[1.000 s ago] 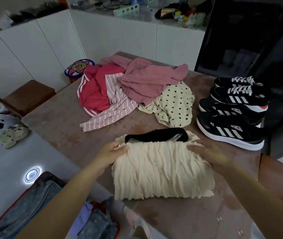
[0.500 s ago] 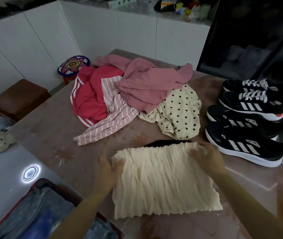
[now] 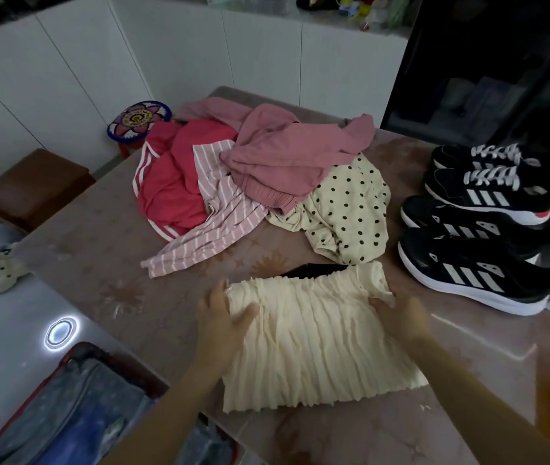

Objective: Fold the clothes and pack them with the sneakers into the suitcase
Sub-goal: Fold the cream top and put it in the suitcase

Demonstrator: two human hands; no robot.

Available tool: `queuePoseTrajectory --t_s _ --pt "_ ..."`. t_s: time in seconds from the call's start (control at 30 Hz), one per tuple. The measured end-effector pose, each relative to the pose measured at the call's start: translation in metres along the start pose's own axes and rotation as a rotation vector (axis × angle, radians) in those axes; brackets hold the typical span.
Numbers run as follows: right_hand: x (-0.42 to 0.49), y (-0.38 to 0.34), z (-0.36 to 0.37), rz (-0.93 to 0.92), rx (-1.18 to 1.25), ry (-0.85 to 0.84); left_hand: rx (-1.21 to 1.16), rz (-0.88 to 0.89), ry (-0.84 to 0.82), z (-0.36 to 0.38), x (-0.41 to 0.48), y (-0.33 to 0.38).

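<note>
My left hand (image 3: 223, 317) and right hand (image 3: 404, 317) each pinch a far corner of one cream pleated garment (image 3: 317, 347) on the near marbled surface (image 3: 99, 263). Four crumpled garments (image 3: 267, 162) lie beyond, and four black white-striped sneakers (image 3: 468, 266) stand at the right.

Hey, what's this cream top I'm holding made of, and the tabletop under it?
Cream top: seemingly a soft, matte crinkle knit, going by its fine vertical ridges. Tabletop: probably polished stone or glossy laminate; it reflects light and carries a pinkish star pattern.
</note>
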State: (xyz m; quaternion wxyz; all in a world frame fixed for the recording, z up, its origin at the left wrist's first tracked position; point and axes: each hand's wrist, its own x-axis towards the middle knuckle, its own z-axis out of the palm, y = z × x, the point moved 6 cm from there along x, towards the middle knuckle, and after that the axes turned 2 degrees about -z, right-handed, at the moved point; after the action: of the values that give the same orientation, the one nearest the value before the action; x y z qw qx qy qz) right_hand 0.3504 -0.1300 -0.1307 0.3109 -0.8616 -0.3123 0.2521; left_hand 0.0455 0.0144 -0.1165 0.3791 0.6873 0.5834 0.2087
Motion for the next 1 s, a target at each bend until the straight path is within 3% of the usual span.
queuePoseTrajectory --t_s 0.07,0.17,0.2,0.27,0.37,0.43,0.5,0.6,0.73,0.87,0.93,1.0 --pt "0.009 -0.008 -0.001 -0.005 -0.028 -0.023 0.048 0.077 -0.115 0.002 0.012 0.006" --pt "0.007 -0.025 -0.005 -0.017 -0.229 0.057 0.057 -0.017 -0.374 0.013 0.020 0.000" --pt "-0.005 -0.041 -0.007 -0.132 -0.350 0.147 0.073 -0.024 -0.385 0.014 0.022 -0.002" --pt "-0.045 -0.074 0.009 -0.582 -0.407 0.236 0.076 -0.017 -0.348 0.012 0.024 0.000" --pt "-0.138 -0.099 0.070 -1.238 -0.416 0.040 0.078 -0.007 -0.316 0.013 0.024 0.005" --pt "-0.173 -0.091 0.118 -1.371 -0.564 -0.135 0.102 -0.023 -0.306 0.012 0.023 0.007" --pt "-0.179 -0.083 0.150 -1.244 -0.692 -0.288 0.135 -0.032 -0.297 0.012 0.023 0.008" --pt "-0.161 -0.083 0.154 -1.053 -0.707 -0.316 0.163 -0.044 -0.284 0.009 0.022 0.004" --pt "-0.144 -0.081 0.121 -1.036 -0.425 -0.240 0.261 -0.037 -0.337 0.006 0.009 -0.003" --pt "-0.146 -0.057 0.091 -0.852 -0.164 -0.502 0.406 -0.001 -0.404 0.010 -0.028 -0.014" --pt "-0.154 -0.036 0.074 -0.722 -0.042 -0.540 0.461 0.150 -0.358 0.011 -0.053 -0.014" --pt "-0.162 -0.019 0.056 -0.597 0.090 -0.535 0.410 0.411 -0.446 0.018 -0.083 -0.003"
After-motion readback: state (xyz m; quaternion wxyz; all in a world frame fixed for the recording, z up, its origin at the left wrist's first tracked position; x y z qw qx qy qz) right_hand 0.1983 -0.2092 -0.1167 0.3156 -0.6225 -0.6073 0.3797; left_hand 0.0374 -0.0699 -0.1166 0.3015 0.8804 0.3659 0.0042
